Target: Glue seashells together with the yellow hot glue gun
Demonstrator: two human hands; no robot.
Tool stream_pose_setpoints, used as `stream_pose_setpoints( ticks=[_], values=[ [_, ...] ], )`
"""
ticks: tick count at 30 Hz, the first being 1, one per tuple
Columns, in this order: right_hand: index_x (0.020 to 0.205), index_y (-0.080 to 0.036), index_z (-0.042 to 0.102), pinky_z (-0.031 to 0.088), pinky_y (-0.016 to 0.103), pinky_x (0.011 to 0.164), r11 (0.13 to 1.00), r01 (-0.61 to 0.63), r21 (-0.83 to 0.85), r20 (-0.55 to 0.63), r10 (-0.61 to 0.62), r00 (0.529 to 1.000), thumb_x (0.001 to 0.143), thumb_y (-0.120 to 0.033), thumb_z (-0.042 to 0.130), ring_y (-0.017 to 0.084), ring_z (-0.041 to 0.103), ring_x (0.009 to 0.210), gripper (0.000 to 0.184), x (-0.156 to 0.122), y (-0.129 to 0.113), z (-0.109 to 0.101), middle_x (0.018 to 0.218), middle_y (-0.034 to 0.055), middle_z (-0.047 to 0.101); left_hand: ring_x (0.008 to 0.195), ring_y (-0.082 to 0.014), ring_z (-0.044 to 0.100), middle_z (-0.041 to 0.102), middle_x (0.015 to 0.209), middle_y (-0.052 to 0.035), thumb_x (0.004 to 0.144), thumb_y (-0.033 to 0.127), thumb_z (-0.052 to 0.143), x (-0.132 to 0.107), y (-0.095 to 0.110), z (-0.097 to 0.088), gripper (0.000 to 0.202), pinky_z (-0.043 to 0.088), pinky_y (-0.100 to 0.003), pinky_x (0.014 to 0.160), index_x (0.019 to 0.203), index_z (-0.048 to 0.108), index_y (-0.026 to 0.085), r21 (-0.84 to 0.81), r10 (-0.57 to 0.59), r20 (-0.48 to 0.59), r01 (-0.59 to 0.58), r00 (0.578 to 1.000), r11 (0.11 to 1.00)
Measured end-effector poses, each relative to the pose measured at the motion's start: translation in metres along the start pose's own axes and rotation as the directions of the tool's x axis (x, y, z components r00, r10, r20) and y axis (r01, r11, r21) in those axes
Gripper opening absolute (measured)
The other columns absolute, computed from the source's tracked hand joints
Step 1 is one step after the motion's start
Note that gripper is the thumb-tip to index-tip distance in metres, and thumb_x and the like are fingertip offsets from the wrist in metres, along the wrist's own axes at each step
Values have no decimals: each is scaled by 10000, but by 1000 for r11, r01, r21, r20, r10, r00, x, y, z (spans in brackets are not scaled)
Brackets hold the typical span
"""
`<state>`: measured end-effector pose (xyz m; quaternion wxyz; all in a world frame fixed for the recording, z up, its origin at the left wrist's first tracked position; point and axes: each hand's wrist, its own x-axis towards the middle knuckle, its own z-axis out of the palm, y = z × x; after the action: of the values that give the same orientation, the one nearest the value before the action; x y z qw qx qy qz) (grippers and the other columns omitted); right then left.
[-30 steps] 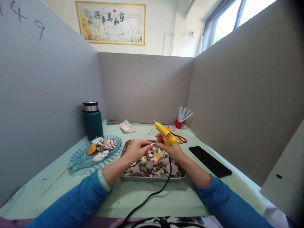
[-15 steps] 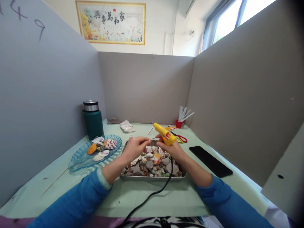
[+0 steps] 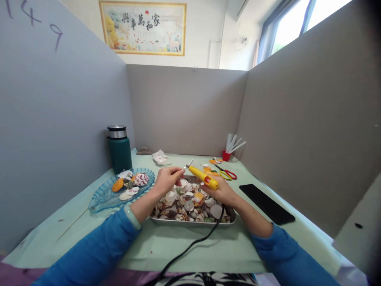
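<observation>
My right hand grips a yellow glue gun, its nozzle pointing left toward my left hand. My left hand pinches a small pale shell right at the nozzle tip. Both hands hover over a metal tray filled with several mixed seashells. The gun's black cord trails down over the tray's front edge toward me. To the left lies a blue glass dish with several shells in it.
A green thermos stands at the back left. Red-handled scissors, a red cup of white sticks, a crumpled tissue and a black phone lie on the green table. Grey partition walls enclose three sides.
The glue gun has tipped lower and its nozzle has swung left, to my left hand's pinched shell. Both hands have risen slightly above the tray.
</observation>
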<state>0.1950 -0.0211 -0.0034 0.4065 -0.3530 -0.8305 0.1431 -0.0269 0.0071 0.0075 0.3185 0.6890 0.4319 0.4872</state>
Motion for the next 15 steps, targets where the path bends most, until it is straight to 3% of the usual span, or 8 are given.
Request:
stream_pose_setpoints(
  ticks=[15],
  values=[
    [909,-187,651,422,290,668,999,27,-44,-21,-28,999,787,-300,563,183,568,715,189,0,1,3,770,21,640,409,-82,504,608,543,-13,722,370,598,-3,10,1,266,412,-199,450,708,665,113,-84,-51,-19,49,999,995]
  ],
)
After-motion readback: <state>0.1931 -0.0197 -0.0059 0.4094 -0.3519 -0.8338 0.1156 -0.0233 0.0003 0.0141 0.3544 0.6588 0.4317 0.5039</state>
